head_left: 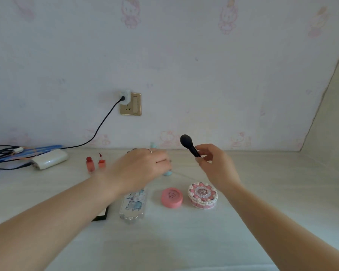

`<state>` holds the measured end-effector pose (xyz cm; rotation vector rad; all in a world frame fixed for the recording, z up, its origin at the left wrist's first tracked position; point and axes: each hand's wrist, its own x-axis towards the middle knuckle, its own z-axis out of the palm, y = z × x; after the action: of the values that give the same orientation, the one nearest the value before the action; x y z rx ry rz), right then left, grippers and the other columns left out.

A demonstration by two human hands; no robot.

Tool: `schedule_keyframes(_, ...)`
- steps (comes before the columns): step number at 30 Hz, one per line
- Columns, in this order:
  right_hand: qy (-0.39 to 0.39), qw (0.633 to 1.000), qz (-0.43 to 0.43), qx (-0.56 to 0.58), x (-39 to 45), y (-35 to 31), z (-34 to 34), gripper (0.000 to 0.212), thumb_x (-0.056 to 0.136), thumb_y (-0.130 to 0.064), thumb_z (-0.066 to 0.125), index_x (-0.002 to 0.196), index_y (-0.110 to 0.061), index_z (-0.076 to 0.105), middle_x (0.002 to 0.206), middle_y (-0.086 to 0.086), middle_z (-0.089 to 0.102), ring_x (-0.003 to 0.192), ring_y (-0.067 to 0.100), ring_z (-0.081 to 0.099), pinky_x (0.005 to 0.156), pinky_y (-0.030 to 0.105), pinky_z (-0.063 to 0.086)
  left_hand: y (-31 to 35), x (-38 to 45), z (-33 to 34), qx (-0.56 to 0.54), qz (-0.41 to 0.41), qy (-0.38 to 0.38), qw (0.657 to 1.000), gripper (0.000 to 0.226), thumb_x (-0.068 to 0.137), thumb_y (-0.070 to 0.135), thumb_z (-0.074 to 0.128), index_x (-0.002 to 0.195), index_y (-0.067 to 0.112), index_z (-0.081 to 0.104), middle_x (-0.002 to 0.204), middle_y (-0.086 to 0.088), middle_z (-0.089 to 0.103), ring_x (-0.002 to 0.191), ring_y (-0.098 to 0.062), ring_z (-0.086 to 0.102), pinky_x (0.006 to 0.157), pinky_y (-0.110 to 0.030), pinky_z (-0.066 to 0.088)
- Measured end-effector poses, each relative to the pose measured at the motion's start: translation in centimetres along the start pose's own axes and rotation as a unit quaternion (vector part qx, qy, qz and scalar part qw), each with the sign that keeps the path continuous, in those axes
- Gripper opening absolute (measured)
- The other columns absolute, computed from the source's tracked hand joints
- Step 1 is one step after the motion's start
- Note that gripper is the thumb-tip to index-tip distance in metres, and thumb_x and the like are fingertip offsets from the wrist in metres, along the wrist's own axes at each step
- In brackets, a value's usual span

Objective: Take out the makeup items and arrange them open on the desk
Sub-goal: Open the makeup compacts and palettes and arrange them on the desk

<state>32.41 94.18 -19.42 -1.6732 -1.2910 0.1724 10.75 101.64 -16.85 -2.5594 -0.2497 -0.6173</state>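
Currently: brush held aloft, pale blue item under the other hand, remaining items still shut.

Work over the tabletop [262, 192], which carries the set: a clear decorated palette [133, 204], a cake-shaped compact [203, 195] and a pink round compact [172, 197] in the near row, all lids down; an opened lip tint [90, 164] with its wand cap [101, 163] stands further back. The left hand [143, 169] curls over a pale blue item [167, 173], fingers closed around it, possibly a tube; most of it is hidden. The right hand [213, 163] pinches the black brush [190, 145] by its handle, bristles up. Set the brush flat beside the row, clear of the lids. A black-edged case [103, 214] is cut off by the forearm.
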Motion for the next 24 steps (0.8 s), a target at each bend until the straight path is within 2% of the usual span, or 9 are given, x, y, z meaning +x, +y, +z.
schedule_keyframes(3,-0.04,0.999,-0.025,0.009,-3.0,-2.4,2.8,0.028,0.086,-0.013,0.059,0.098,-0.039,0.056,0.084,-0.03,0.06,0.082,-0.009,0.056,0.059,0.006,0.039,1.0,-5.2,-1.6,-0.016,-0.066,-0.009,0.998,0.045,0.06,-0.009,0.073,0.094,0.02,0.07,0.085,0.003,0.065,0.057,-0.02,0.057,0.046,-0.034,0.052)
schedule_keyframes(7,-0.096,0.994,-0.043,0.038,-6.3,-5.0,7.3,0.033,0.086,-0.012,0.062,0.107,-0.037,0.054,0.084,-0.026,0.061,0.082,-0.009,0.057,0.066,0.01,0.043,2.0,-11.8,-2.7,-0.058,-0.124,-0.05,0.989,0.047,0.062,-0.013,0.067,0.101,0.015,0.068,0.093,-0.003,0.065,0.067,-0.028,0.06,0.054,-0.039,0.054)
schedule_keyframes(9,-0.129,0.99,-0.052,0.03,-7.8,-5.9,9.5,0.035,0.085,-0.013,0.063,0.111,-0.035,0.054,0.086,-0.024,0.063,0.081,-0.011,0.056,0.067,0.01,0.043,2.5,-14.4,-3.2,-0.068,-0.136,-0.072,0.986,0.042,0.063,-0.008,0.07,0.098,0.015,0.069,0.092,-0.003,0.065,0.07,-0.027,0.063,0.053,-0.035,0.054)
schedule_keyframes(12,-0.18,0.981,-0.057,0.033,-9.9,-7.0,12.5,0.036,0.084,-0.012,0.064,0.114,-0.03,0.057,0.089,-0.021,0.063,0.083,-0.004,0.059,0.073,0.012,0.046,3.6,-18.0,-3.7,-0.086,-0.163,-0.1,0.978,0.046,0.059,-0.004,0.076,0.097,0.02,0.071,0.087,0.002,0.066,0.067,-0.02,0.064,0.052,-0.025,0.053)
schedule_keyframes(13,-0.198,0.978,-0.059,0.033,-10.4,-7.1,13.2,0.035,0.085,-0.012,0.063,0.115,-0.029,0.057,0.09,-0.021,0.063,0.084,-0.002,0.059,0.075,0.014,0.046,4.0,-18.9,-3.7,-0.097,-0.172,-0.106,0.975,0.046,0.058,-0.003,0.078,0.097,0.021,0.072,0.087,0.004,0.067,0.066,-0.019,0.064,0.053,-0.024,0.052)
schedule_keyframes(16,-0.245,0.967,-0.07,0.012,-11.8,-7.5,15.1,0.028,0.085,-0.012,0.063,0.108,-0.028,0.058,0.09,-0.021,0.062,0.081,-0.003,0.058,0.071,0.006,0.041,5.0,-20.7,-3.8,-0.119,-0.189,-0.122,0.967,0.044,0.057,0.002,0.081,0.094,0.025,0.073,0.084,0.007,0.067,0.064,-0.016,0.063,0.052,-0.018,0.049)
schedule_keyframes(19,-0.269,0.961,-0.064,-0.008,-12.6,-7.5,16.3,0.022,0.084,-0.013,0.062,0.099,-0.028,0.057,0.093,-0.017,0.064,0.086,0.006,0.06,0.075,0.017,0.045,5.3,-21.5,-3.7,-0.117,-0.197,-0.131,0.964,0.041,0.055,0.007,0.082,0.088,0.029,0.074,0.078,0.009,0.066,0.059,-0.012,0.061,0.047,-0.014,0.043)
schedule_keyframes(22,-0.289,0.954,-0.08,-0.029,-13.1,-7.6,17.0,0.019,0.084,-0.014,0.061,0.097,-0.027,0.056,0.089,-0.019,0.06,0.087,0.004,0.059,0.072,0.01,0.041,5.5,-22.1,-3.2,-0.13,-0.212,-0.143,0.958,0.034,0.063,0.007,0.076,0.09,0.027,0.072,0.08,0.006,0.065,0.061,-0.016,0.062,0.048,-0.018,0.044)
schedule_keyframes(24,-0.294,0.95,-0.093,-0.039,-13.2,-7.7,17.2,0.019,0.084,-0.014,0.062,0.099,-0.025,0.058,0.09,-0.017,0.061,0.087,0.003,0.058,0.074,0.01,0.041,5.4,-22.2,-2.8,-0.143,-0.224,-0.154,0.952,0.032,0.072,0.006,0.068,0.097,0.025,0.07,0.087,0.003,0.064,0.069,-0.02,0.062,0.053,-0.023,0.047)
